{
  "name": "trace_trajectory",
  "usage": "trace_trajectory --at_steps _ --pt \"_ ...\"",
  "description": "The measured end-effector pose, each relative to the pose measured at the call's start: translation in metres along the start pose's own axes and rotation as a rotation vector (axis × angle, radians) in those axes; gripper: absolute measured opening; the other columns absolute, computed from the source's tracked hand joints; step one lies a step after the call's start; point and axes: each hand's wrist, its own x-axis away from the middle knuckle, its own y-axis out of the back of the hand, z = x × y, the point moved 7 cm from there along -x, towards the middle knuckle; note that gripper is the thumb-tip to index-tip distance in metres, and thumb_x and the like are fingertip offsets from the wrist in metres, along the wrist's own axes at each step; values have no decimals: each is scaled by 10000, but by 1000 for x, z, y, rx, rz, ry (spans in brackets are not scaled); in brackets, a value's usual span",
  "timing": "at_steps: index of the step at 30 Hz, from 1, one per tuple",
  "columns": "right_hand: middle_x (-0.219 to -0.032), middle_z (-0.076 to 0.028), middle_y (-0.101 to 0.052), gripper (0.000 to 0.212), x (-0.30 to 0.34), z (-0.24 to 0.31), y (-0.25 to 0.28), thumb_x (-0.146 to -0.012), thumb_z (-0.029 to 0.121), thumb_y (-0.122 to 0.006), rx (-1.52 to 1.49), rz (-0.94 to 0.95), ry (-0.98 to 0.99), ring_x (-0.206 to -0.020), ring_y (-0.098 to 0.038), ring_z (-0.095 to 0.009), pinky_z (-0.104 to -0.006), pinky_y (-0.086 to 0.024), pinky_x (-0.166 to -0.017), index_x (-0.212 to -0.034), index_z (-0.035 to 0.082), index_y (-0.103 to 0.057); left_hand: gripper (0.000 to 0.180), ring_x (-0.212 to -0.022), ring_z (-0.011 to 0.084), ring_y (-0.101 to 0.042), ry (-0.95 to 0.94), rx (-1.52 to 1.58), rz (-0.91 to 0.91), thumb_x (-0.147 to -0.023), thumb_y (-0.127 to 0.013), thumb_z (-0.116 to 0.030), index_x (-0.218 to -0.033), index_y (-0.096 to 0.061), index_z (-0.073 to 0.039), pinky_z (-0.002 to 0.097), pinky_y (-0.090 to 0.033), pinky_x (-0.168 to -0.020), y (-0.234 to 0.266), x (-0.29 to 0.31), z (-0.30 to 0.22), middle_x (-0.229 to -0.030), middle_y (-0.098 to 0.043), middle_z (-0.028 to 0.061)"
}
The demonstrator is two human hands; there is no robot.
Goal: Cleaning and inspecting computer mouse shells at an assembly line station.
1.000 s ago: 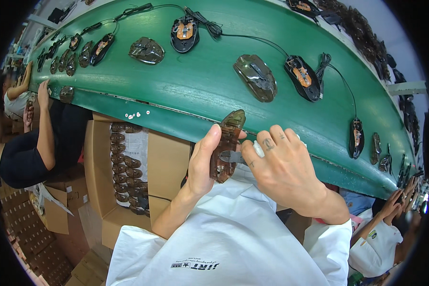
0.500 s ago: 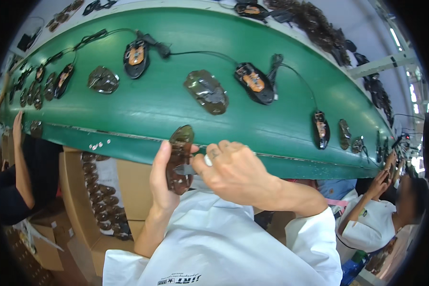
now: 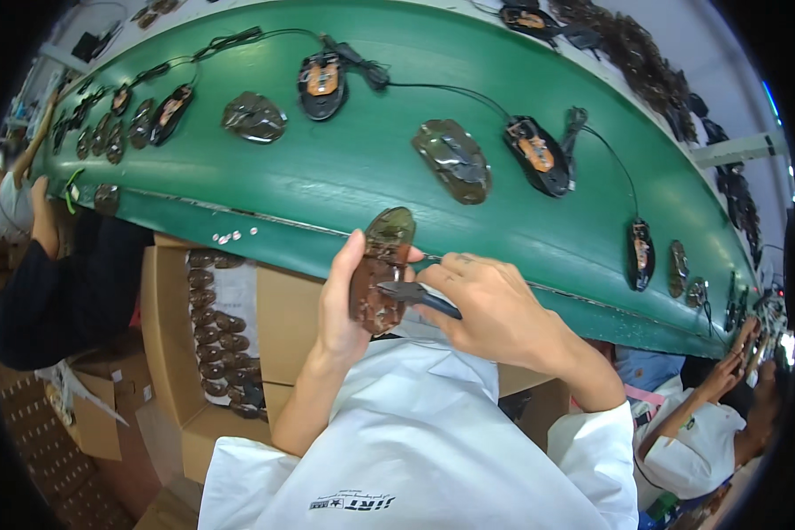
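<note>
My left hand (image 3: 338,300) is closed round a translucent brown mouse shell (image 3: 390,237), holding it upright just over the belt's near edge. From the right, my right hand (image 3: 496,306) grips a small pair of cutting pliers (image 3: 431,299) with dark handles. The jaws lie against the lower half of the shell; whether they bite on anything is too small to tell. Beyond my hands, another translucent mouse shell (image 3: 453,162) rests on the green belt. Beside it sits an opened mouse base (image 3: 539,156) with an orange-brown part inside and its cable attached.
The green conveyor belt (image 3: 327,168) carries more shells and cabled mouse bases. Pink-white bits (image 3: 235,236) lie along its near rim. An open cardboard box (image 3: 172,327) of stacked shells stands at my left. Co-workers sit at both sides, one in a white sleeve (image 3: 693,455).
The view has shifted, so the belt and its things appear farther right. My right hand has turned and drawn back from the shell, showing more of the pliers and their handle.
</note>
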Motion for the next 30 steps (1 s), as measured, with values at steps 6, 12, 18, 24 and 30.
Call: trace_trajectory --at_steps 6,12,18,24,30 --pt "-799 -113 -574 224 -5 18 2 -755 90 -686 503 -86 125 -690 -512 -236 -347 -410 -635 -960 9 -645 570 -771 107 -605 -45 -30 -97 -1023 -376 -483 -1090 -672 -1 230 -449 -691 -2 3 -2 -911 -686 54" --pt "-816 -131 -556 176 -9 34 2 -789 91 -659 779 -32 201 -686 -456 -215 -328 -364 -613 -945 12 -641 555 -840 118 -610 -82 -84 -84 -1029 -372 -475 -1087 -672 -12 245 -458 -751 -3 5 -3 -981 -690 69" --pt "-788 -122 -551 119 -13 42 0 -802 76 -651 959 7 236 -661 -451 -200 -319 -357 -588 -904 18 -633 546 -846 117 -604 -107 -212 -43 -1036 -368 -468 -1069 -673 -15 246 -455 -755 2 3 -1 -1001 -692 74" --pt "-740 -107 -546 91 -17 34 -5 -809 75 -648 940 81 206 -617 -448 -191 -318 -352 -552 -878 18 -628 548 -815 107 -600 -114 -209 -127 -1040 -366 -465 -1059 -673 -11 238 -454 -732 0 4 -1 -981 -694 65" --pt "-681 -95 -533 172 -14 19 -4 -760 78 -637 647 72 201 -594 -463 -197 -314 -357 -535 -900 -23 -640 538 -836 112 -617 -59 -199 -71 -1037 -374 -457 -1094 -672 -13 236 -464 -738 7 3 -4 -1001 -700 65"
